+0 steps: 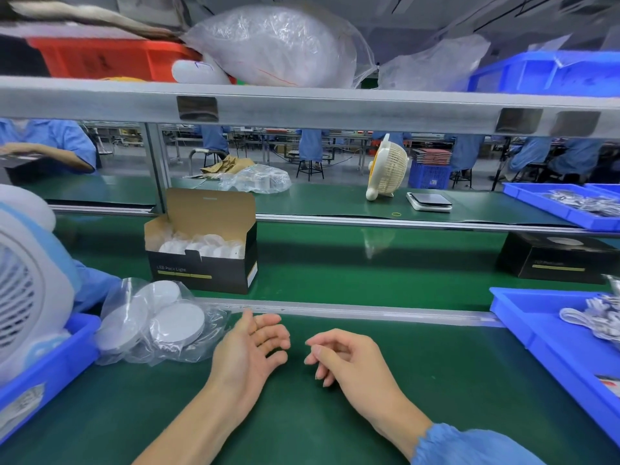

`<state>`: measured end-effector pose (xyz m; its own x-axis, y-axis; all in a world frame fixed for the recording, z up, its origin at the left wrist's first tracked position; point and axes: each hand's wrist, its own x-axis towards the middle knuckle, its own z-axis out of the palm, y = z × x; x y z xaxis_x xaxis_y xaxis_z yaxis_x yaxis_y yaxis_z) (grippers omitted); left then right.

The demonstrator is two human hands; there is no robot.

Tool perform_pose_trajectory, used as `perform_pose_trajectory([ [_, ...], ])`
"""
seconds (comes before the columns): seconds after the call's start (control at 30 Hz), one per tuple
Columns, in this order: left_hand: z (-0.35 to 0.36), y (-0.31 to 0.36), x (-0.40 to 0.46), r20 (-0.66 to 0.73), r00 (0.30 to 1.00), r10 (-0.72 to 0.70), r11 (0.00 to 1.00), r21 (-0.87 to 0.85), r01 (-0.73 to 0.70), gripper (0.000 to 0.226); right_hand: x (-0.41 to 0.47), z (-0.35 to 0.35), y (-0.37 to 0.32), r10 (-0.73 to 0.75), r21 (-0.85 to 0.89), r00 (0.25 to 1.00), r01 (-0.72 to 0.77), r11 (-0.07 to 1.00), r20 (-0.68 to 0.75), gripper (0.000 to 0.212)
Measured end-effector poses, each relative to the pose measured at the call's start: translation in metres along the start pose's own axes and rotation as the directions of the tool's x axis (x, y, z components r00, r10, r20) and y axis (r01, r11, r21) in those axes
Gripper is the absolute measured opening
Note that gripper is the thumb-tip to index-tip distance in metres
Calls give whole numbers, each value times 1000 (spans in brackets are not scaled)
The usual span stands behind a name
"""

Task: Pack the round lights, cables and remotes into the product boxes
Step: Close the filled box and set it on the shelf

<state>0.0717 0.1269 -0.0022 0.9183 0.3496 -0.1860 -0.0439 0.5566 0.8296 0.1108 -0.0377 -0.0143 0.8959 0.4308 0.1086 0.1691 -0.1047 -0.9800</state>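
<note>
An open black product box [204,266] stands on the green conveyor belt, its lid up and several bagged round white lights inside. Just in front of it, at the near left, a clear plastic bag [157,322] holds three round white lights. My left hand [250,347] rests on the green mat right of that bag, palm up, fingers relaxed and empty. My right hand [339,355] lies beside it, fingers loosely curled, holding nothing. A closed black product box [557,260] sits on the belt at the far right. White cables [600,317] lie in a blue tray [523,317].
A white and blue fan [30,283] stands in a blue bin [50,370] at the left. Beyond the belt are a cream fan [389,166], a small scale [429,201] and another blue tray [550,209]. An overhead shelf holds bags and bins. People in blue coats work behind.
</note>
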Motion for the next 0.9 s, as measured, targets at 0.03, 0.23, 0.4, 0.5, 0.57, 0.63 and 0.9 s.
perform_pose_trajectory([
  [0.03,2,-3,1,-25,999,48,998,45,-47,39,3,2,0,-11,-28,1000,11,1000,-6,18],
  [0.23,3,-9,1,-254,819,514,811,455,-368,17,63,27,-8,-304,-483,952,247,840,-41,28],
  [0.4,6,-11,-4,-204,798,566,723,589,-362,43,142,73,-32,-471,-838,852,418,351,228,48],
  [0.5,5,-12,-2,-189,814,549,728,586,-355,42,172,93,-35,-357,-913,902,336,231,242,44],
  [0.57,8,-13,-4,-147,831,536,722,590,-362,42,181,97,-32,-274,-948,942,250,198,192,37],
  [0.63,8,-13,-5,-145,830,538,718,595,-362,41,182,95,-36,-248,-958,952,228,176,181,29],
  [0.9,15,-17,-20,306,621,721,161,799,-580,46,128,9,-71,-225,-930,926,340,141,304,19],
])
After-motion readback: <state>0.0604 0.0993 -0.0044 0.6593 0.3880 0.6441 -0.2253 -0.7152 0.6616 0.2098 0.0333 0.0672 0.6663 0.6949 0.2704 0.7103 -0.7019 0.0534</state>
